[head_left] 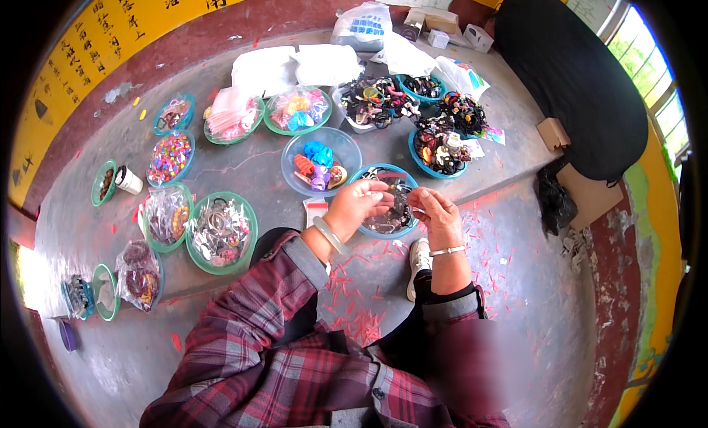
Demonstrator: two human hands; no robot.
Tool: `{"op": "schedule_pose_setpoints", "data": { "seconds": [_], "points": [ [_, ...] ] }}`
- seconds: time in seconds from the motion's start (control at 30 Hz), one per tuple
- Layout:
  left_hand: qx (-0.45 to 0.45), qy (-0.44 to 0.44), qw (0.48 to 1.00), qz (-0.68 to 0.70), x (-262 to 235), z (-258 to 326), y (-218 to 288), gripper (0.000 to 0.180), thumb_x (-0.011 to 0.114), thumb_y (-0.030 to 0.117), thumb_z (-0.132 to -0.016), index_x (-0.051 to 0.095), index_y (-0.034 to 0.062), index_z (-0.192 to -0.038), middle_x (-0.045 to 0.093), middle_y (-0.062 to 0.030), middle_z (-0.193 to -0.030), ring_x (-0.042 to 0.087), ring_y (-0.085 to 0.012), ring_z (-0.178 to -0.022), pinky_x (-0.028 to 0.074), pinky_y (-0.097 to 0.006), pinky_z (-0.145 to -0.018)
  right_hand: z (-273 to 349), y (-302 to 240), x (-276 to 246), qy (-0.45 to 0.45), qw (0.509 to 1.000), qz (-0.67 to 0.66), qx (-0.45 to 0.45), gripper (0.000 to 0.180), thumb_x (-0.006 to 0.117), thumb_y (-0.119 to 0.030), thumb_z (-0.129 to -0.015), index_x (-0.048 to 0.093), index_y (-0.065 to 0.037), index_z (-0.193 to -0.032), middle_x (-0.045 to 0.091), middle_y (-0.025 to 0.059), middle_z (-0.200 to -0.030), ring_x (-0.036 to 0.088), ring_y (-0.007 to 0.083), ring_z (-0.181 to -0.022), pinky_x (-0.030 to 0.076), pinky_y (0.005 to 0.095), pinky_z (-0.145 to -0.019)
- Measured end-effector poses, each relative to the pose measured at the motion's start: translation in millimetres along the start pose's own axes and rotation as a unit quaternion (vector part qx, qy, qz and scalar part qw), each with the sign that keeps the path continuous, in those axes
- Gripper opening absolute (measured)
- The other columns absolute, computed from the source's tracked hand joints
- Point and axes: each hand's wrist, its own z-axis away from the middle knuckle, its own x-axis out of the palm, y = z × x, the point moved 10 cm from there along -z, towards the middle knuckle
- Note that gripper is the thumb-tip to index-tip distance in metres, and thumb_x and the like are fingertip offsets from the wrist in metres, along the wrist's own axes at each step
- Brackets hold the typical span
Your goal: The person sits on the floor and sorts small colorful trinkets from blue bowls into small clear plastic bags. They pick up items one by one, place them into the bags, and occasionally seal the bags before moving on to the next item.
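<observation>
My left hand [361, 202], with a pale bangle at its wrist, is closed in a pinch near the middle of the view. Facing it, my right hand [439, 211] is pinched too, with a light bracelet at its wrist. Something small and thin may be between the fingertips, but I cannot make out what. Below and between both hands stands a blue bowl [400, 232] with dark, loop-like pieces in it. Just beyond is a clear blue bowl [290, 179] holding blue, orange and purple pieces. A small red-and-white packet [316, 209] lies beside my left wrist.
Green bowls of small goods [254, 240] stand on the left of the grey ledge. A white tub [341, 112] and a blue bowl [414, 159] of dark hair ties are beyond my hands. Red scraps [358, 321] litter the floor. A large black covered object [575, 81] leans at right.
</observation>
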Motion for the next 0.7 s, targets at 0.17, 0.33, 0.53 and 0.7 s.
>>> {"op": "schedule_pose_setpoints", "data": {
  "seconds": [0.17,0.33,0.53,0.7],
  "points": [
    [-0.062,-0.031,0.990,0.122,-2,-1,-4,0.018,0.047,0.010,-0.086,0.052,0.0005,-0.101,0.059,-0.0116,-0.096,0.058,-0.0198,-0.091,0.049,-0.023,-0.067,-4,16,13,-0.066,0.995,0.077,0.025,0.025,0.065,-0.014,-0.075,0.059,0.002,-0.094,0.061,0.0043,-0.084,0.055,0.0107,-0.077,0.044,0.0228,-0.071],
    [-0.067,-0.042,0.994,0.074,-9,-3,-9,0.019,0.048,0.012,-0.086,0.053,0.0039,-0.102,0.060,-0.0095,-0.095,0.058,-0.0108,-0.084,0.040,-0.014,-0.049,1,32,36,-0.130,0.987,0.086,0.048,0.017,0.062,-0.009,-0.077,0.061,0.002,-0.089,0.062,0.0066,-0.081,0.058,0.0117,-0.072,0.046,0.0227,-0.067],
    [-0.088,-0.031,0.994,0.050,-10,0,-11,0.018,0.051,0.016,-0.085,0.054,0.0049,-0.099,0.061,-0.0065,-0.092,0.056,-0.0055,-0.076,0.035,-0.013,-0.045,-4,37,32,-0.087,0.993,0.047,0.067,0.014,0.061,-0.006,-0.076,0.063,0.003,-0.087,0.063,0.0093,-0.078,0.061,0.0152,-0.069,0.048,0.0235,-0.066],
    [-0.103,-0.032,0.994,0.033,-9,1,-17,0.019,0.058,0.016,-0.081,0.056,0.0040,-0.095,0.061,-0.0035,-0.085,0.055,-0.0041,-0.070,0.034,-0.013,-0.045,-4,37,31,-0.083,0.994,0.026,0.069,0.012,0.062,-0.004,-0.075,0.063,0.003,-0.085,0.063,0.0095,-0.077,0.061,0.0160,-0.070,0.049,0.0239,-0.066]
  ]
}}
